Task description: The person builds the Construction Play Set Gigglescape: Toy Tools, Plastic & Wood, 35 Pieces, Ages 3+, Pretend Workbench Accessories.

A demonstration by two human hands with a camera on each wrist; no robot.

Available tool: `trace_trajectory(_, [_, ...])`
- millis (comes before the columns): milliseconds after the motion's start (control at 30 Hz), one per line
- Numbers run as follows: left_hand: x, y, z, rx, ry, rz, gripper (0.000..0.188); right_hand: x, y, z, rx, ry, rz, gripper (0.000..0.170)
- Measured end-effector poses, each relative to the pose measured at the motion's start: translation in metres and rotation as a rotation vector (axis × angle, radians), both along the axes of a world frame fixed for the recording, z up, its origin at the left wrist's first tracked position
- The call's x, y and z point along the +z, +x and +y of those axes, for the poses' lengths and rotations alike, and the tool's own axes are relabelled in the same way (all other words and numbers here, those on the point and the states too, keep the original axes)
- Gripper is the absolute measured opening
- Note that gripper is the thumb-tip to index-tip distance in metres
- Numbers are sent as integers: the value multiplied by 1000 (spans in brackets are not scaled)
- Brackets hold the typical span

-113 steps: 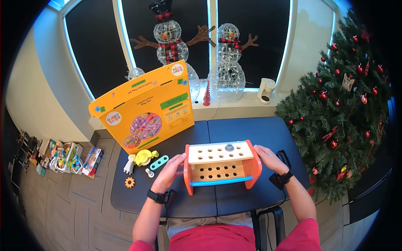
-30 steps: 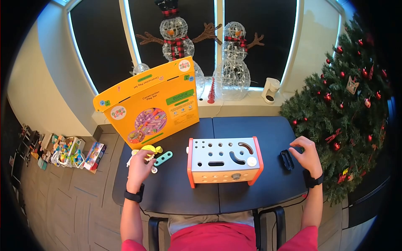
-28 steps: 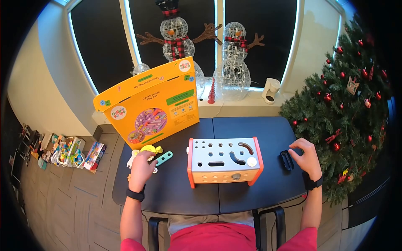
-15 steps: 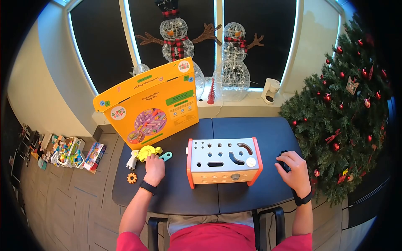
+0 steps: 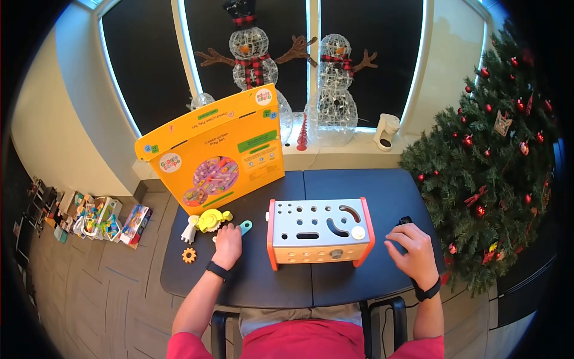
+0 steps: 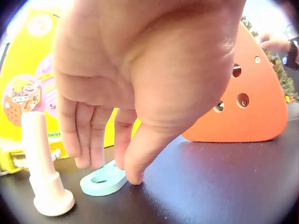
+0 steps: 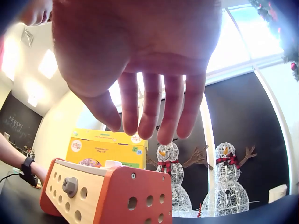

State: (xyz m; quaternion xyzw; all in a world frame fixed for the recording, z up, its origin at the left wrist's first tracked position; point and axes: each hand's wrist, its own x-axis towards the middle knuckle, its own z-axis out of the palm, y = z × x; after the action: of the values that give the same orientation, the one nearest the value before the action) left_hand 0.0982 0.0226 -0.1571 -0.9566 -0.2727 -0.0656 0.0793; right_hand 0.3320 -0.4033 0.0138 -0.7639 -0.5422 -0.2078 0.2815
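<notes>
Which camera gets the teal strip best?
Left wrist: the teal strip appears large, near end and one hole clear, though the left hand hides part. Head shows just one small end beyond that hand; right wrist doesn't show it.

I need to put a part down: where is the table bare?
Bare table: behind the toy bench, right of the yellow box; in front of the bench, to the near edge; and between the bench and the right hand. Crowded: left, where the left hand is on the teal strip beside a white peg, yellow pieces and an orange gear.
</notes>
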Motion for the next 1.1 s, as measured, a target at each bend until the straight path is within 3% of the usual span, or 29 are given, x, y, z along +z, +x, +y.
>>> trace_trajectory(167, [9, 0, -7, 28, -144, -75, 30, -3, 1, 5, 24, 6, 10, 14])
trace_trajectory(300, [42, -4, -20, 30, -197, -186, 34, -1, 0, 13, 48, 15, 17, 15])
trace_trajectory(367, [58, -4, -22, 42, -203, -352, 30, 1, -1, 17, 56, 19, 14, 15])
trace_trajectory(567, [138, -9, -62, -89, -163, -624, 34, 6, -8, 35, 97, 51, -3, 16])
trace_trajectory(633, [154, -8, -76, -257, -195, -714, 37, 4, -11, 43, 138, 75, -23, 20])
trace_trajectory(700, [161, -7, -87, -265, -322, -714, 41, 5, -15, 50, 149, 62, -10, 23])
trace_trajectory(767, [163, -2, -96, -461, -368, -755, 39, 4, -20, 56, 160, 49, 5, 26])
trace_trajectory(933, [161, 3, -111, -501, -553, -608, 44, -3, -31, 71, 221, 27, 39, 32])
trace_trajectory(1100, [154, 9, -117, -518, -638, -605, 44, -15, -39, 81, 246, -13, 41, 32])
